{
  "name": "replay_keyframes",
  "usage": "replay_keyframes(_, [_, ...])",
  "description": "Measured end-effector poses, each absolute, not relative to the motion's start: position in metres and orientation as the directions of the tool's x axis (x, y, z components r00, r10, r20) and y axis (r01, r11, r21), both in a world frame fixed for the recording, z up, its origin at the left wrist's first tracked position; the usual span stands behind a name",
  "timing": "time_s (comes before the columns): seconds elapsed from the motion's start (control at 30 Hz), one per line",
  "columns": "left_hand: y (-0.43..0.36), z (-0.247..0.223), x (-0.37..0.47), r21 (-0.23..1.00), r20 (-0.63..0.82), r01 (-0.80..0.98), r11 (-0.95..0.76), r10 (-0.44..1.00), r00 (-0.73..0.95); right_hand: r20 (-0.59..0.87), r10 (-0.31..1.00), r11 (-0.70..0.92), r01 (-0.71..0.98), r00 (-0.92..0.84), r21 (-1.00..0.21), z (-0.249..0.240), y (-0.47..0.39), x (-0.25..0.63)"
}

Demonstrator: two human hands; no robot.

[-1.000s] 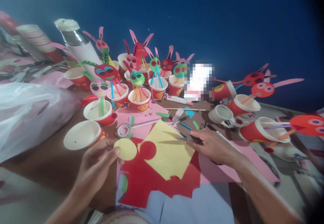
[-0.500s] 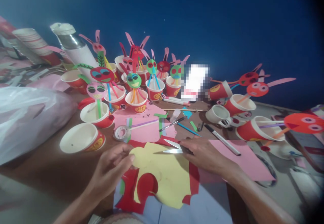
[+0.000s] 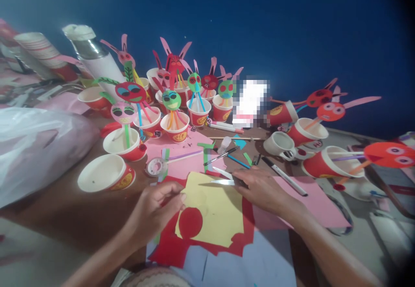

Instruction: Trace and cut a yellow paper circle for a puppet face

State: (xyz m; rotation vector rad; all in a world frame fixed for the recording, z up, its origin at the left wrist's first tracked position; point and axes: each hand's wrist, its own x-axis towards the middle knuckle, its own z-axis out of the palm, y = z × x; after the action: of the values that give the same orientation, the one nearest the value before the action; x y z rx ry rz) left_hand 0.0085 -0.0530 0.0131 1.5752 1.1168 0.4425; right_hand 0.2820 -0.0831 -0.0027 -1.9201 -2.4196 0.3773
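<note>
My right hand (image 3: pixel 259 187) is closed around the handles of a pair of scissors (image 3: pixel 223 180), whose blades are parted and point left over a yellow sheet of paper (image 3: pixel 220 218). My left hand (image 3: pixel 165 202) pinches a yellow paper piece (image 3: pixel 195 198) at the sheet's left side; its rounded outline is faint against the yellow beneath. Just below those fingertips a red round patch (image 3: pixel 190 223) shows against the yellow. Under the yellow sheet lies cut red paper (image 3: pixel 171 248) with ragged edges.
Paper cups (image 3: pixel 175 129) with straw-and-paper puppets stand across the back. An uncovered cup (image 3: pixel 102 174) sits left, near a plastic bag (image 3: pixel 42 153). A tape roll (image 3: pixel 156 166), a marker (image 3: pixel 285 176), a white mug (image 3: pixel 279 144) and pink paper (image 3: pixel 311 200) lie around the work.
My left hand has moved right with the yellow piece, over the larger sheet. That sheet now lies flatter on the red paper. The scissors have risen slightly, still parted.
</note>
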Motion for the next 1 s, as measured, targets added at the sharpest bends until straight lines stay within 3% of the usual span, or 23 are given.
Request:
replay_keyframes(0.23, [-0.048, -0.002, 0.035, 0.852, -0.325, 0.522, -0.031, 0.752, 0.574, -0.035, 0.977, 0.198, 0.961, -0.209, -0.193, -0.004, -0.082, 0.285])
replay_keyframes(0.4, [-0.038, -0.014, 0.042, 0.721, -0.344, 0.668, -0.185, 0.741, 0.577, 0.149, 0.972, 0.223, 0.923, -0.184, -0.313, 0.001, -0.086, 0.281])
replay_keyframes(0.5, [-0.034, -0.013, 0.047, 0.660, -0.315, 0.708, -0.249, 0.764, 0.563, 0.133, 0.968, 0.246, 0.900, -0.211, -0.361, -0.003, -0.088, 0.273])
replay_keyframes(0.7, [-0.034, -0.005, 0.049, 0.566, -0.274, 0.761, -0.317, 0.798, 0.537, 0.032, 0.982, 0.189, 0.934, -0.188, -0.305, -0.016, -0.087, 0.265])
replay_keyframes(0.77, [-0.039, -0.005, 0.043, 0.542, -0.169, 0.744, -0.391, 0.816, 0.553, 0.016, 0.985, 0.170, 0.936, -0.174, -0.307, -0.016, -0.087, 0.265])
replay_keyframes(0.87, [-0.051, -0.005, 0.032, 0.528, 0.130, 0.601, -0.600, 0.756, 0.641, -0.010, 0.990, 0.129, 0.942, -0.139, -0.309, -0.013, -0.085, 0.265])
replay_keyframes(1.0, [-0.069, -0.006, 0.030, 0.455, 0.243, 0.433, -0.778, 0.576, 0.780, -0.043, 0.996, 0.058, 0.951, -0.075, -0.304, -0.007, -0.083, 0.265])
